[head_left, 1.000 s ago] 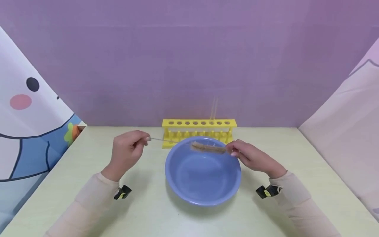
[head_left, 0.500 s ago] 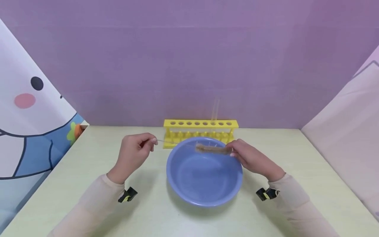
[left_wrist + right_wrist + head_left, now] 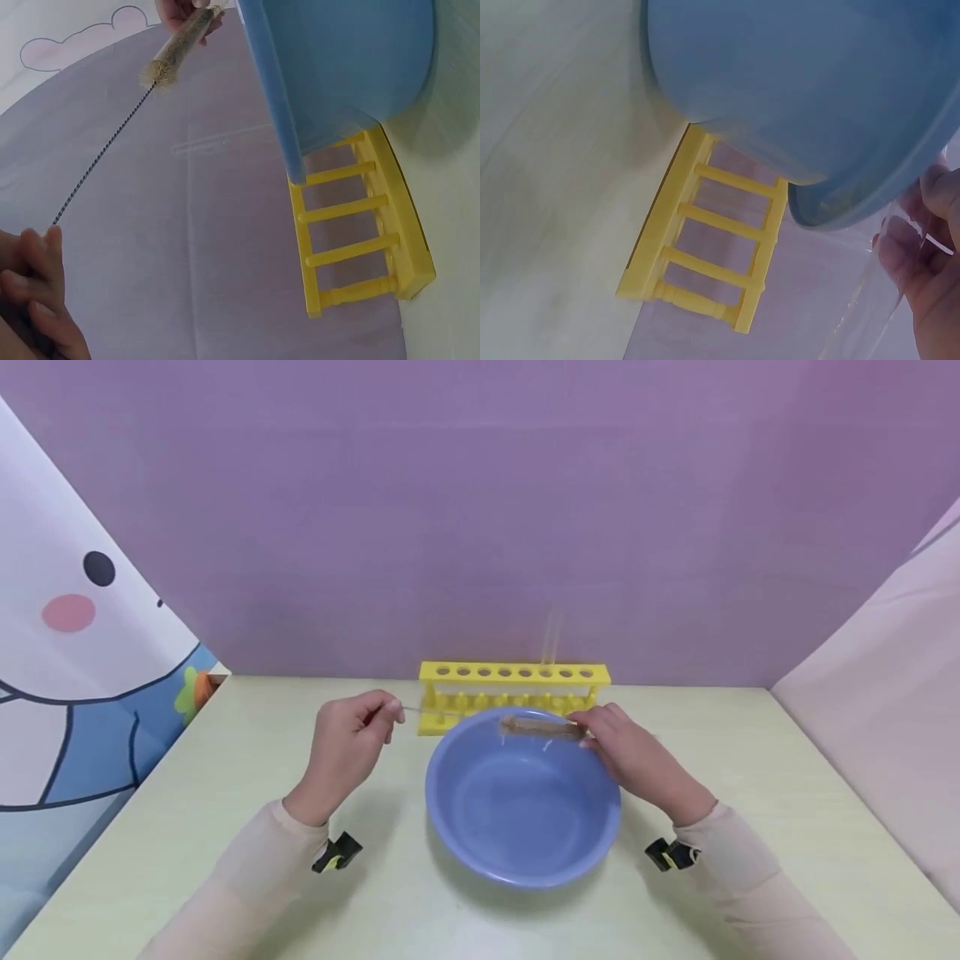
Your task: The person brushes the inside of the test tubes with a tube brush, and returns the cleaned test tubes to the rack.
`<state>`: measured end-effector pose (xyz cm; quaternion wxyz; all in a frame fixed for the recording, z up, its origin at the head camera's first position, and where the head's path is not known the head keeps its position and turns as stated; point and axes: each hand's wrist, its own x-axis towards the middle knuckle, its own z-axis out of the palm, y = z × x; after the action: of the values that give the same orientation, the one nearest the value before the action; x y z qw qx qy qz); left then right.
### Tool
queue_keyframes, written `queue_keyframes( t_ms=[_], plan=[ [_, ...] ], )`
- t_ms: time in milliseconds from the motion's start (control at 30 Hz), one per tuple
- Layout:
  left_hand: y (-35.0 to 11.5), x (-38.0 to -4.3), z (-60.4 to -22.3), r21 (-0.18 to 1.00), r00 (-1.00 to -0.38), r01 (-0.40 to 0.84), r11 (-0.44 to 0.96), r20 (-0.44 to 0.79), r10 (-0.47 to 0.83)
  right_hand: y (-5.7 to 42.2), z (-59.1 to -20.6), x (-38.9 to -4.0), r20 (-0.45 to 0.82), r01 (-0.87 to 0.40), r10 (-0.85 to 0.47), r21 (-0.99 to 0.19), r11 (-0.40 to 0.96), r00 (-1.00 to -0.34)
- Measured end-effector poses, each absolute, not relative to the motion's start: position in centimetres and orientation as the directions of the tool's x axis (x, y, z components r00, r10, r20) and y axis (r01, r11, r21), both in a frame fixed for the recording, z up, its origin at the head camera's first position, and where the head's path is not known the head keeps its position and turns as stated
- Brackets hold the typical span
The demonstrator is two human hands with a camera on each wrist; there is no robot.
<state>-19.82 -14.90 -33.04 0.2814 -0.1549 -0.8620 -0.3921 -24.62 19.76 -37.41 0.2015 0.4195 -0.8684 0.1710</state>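
My left hand (image 3: 347, 752) pinches the end of the twisted wire handle of a test tube brush (image 3: 105, 154). The brown bristles (image 3: 542, 728) lie mostly inside a clear test tube (image 3: 864, 304), with a tuft spreading at its mouth in the left wrist view. My right hand (image 3: 637, 760) grips the tube between thumb and fingers. Brush and tube are held roughly level over the far side of a blue basin (image 3: 525, 818). Part of the tube is hidden behind the right fingers.
Behind the basin stands a yellow test tube rack (image 3: 517, 673). Another clear test tube (image 3: 551, 639) rises upright from one of its holes. A purple backdrop (image 3: 480, 510) closes off the table's far edge, with printed cloths at both sides.
My left hand has moved right, towards the right hand, and the fluffed bristles have slid further into the test tube. The whole head view has shifted slightly.
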Motion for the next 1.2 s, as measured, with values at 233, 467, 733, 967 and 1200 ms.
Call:
queue_keyframes(
  t_ms=[233,467,733,967,1200],
  plan=[
    [-14.4,-20.0,-32.7,0.672,-0.848,0.442,0.594,0.528,0.033,19.8,-37.7,-24.5,0.566,-0.787,-0.623,-0.077,0.612,-0.540],
    [-14.2,-20.1,-32.7,0.729,-0.897,0.381,0.569,0.441,0.036,19.8,-38.0,-24.5,0.634,-0.772,-0.569,-0.072,0.631,-0.525],
    [-14.1,-20.2,-32.5,0.791,-0.931,0.315,0.525,0.366,0.008,19.4,-38.1,-24.4,0.622,-0.765,-0.568,-0.078,0.640,-0.539],
    [-13.9,-20.3,-32.0,0.776,-0.933,0.303,0.553,0.361,0.005,19.1,-38.2,-24.1,0.633,-0.771,-0.576,-0.054,0.634,-0.518],
    [-13.8,-20.5,-32.2,0.753,-0.951,0.251,0.608,0.308,0.012,18.8,-38.1,-23.6,0.657,-0.755,-0.565,-0.010,0.656,-0.499]
  ],
)
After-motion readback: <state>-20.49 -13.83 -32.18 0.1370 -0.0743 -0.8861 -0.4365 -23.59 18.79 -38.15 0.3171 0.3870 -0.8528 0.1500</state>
